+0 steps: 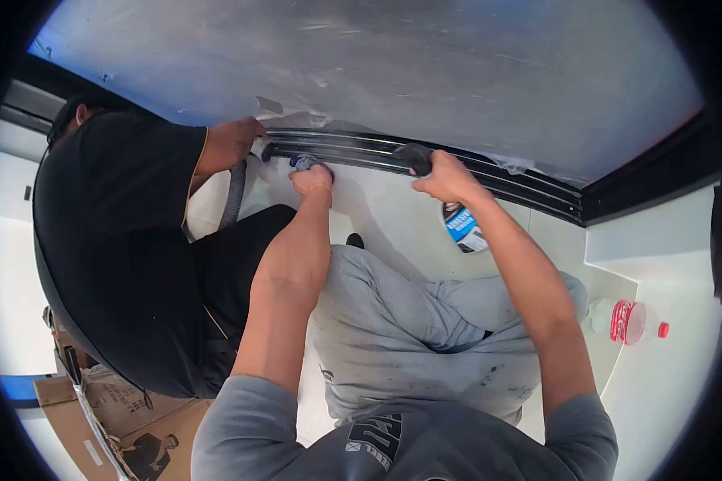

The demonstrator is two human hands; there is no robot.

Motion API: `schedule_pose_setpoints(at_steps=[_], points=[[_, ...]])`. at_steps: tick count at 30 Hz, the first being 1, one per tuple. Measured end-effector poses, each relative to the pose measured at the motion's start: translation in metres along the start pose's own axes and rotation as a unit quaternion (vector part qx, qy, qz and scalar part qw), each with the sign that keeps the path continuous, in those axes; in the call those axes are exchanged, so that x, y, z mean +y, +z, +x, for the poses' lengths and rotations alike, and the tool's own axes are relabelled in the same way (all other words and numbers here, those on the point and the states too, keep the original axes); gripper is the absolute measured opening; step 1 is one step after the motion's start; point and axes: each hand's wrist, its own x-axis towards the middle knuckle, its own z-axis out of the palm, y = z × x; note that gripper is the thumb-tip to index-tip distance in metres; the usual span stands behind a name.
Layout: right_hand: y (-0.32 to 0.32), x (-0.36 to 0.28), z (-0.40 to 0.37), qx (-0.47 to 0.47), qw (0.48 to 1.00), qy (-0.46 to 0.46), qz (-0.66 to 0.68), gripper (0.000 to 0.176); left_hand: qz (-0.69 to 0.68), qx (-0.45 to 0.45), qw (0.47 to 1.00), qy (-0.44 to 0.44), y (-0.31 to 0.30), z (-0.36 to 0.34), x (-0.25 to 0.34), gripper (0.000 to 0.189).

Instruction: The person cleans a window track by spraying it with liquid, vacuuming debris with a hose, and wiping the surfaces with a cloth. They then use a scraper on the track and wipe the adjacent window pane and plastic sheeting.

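Observation:
My left hand is closed on a crumpled dark blue-grey cloth at the near edge of the black track. In my right hand is a spray bottle with a black trigger head and a blue and white label, held by its neck over the track. The head of the bottle points left. A co-worker's hand, left of mine, is at the track's left part beside a grey hose with a nozzle.
A co-worker in black crouches close on my left. Plastic sheeting covers the surface beyond the track. A bottle with a red label lies at the right. Opened cardboard is at the lower left.

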Motion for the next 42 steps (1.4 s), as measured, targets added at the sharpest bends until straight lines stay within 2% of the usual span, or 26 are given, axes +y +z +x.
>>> schedule_pose_setpoints(at_steps=[4,6,8,14,20,26,32,40,42], points=[[0.043,-0.027,0.066,-0.050,0.998,0.033,0.028,0.039,0.030,0.041,0.998,0.046,-0.011,0.015,-0.024,0.039],[0.052,-0.043,0.087,-0.076,0.995,0.065,0.021,0.039,0.016,0.007,0.999,0.051,0.005,0.029,-0.041,0.037],[0.066,-0.053,0.108,-0.070,0.995,0.064,-0.001,0.040,0.015,-0.033,0.998,0.053,0.009,0.024,-0.043,0.038],[0.074,-0.078,0.122,-0.036,0.995,0.086,-0.018,0.044,0.009,-0.038,0.999,0.011,0.012,0.009,-0.039,0.038],[0.090,-0.077,0.145,-0.010,0.996,0.091,-0.019,0.053,0.021,-0.032,0.999,0.026,0.012,0.004,-0.037,0.041],[0.093,-0.087,0.146,0.002,0.997,0.075,-0.005,0.058,0.012,-0.055,0.998,0.011,0.006,0.000,-0.032,0.051],[0.093,-0.097,0.140,0.013,0.998,0.058,-0.013,0.056,0.018,-0.048,0.998,0.032,0.008,0.000,-0.034,0.046],[0.084,-0.091,0.122,0.041,0.998,0.040,-0.002,0.052,0.014,-0.047,0.998,0.029,0.003,-0.004,-0.027,0.050],[0.080,-0.078,0.112,0.049,0.999,0.004,0.005,0.048,-0.005,-0.041,0.999,0.021,0.002,-0.002,-0.027,0.049]])
